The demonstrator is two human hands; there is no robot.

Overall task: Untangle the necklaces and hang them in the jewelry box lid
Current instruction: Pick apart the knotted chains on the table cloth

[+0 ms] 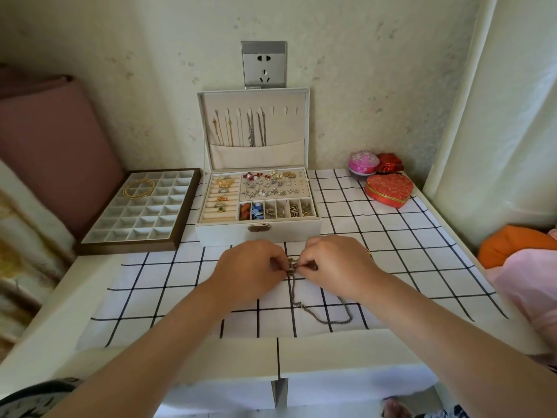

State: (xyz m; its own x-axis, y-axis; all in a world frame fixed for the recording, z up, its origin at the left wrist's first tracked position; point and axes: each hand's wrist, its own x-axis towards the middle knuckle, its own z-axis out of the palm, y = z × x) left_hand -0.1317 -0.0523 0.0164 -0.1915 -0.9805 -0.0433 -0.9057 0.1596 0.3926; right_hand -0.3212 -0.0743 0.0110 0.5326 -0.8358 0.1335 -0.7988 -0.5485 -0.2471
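Seen from the head view, the job looks partly done. The jewelry box lid (289,131) stands open against the wall. Some chains hang from its hooks: gold necklaces (223,131) on the left and silver necklaces (256,131) just beside them. Their tails drop into the lid pocket (256,156). The free hooks (286,110) on the right carry nothing, so I'd say there is room for what remains.

What remains sits on the checked cloth (422,267) that covers the table, just in front of the jewelry box (271,235). The left hand (250,263) and the right hand (334,260) meet there with their fingertips facing. Each grip is pressed together on a small tangle (291,267) of chain and charms. The left pinches it from one side and the right from the other, so the tangle lies directly between the two grips and touches both.

From the tangle a grey necklace (328,316) trails back toward the person. Its loop lies flat on the cloth, near the right wrist. The knot is too small for me to tell how many chains are caught in it.

My reading is that the untangling is in hand, and hanging this last lot is not yet done.
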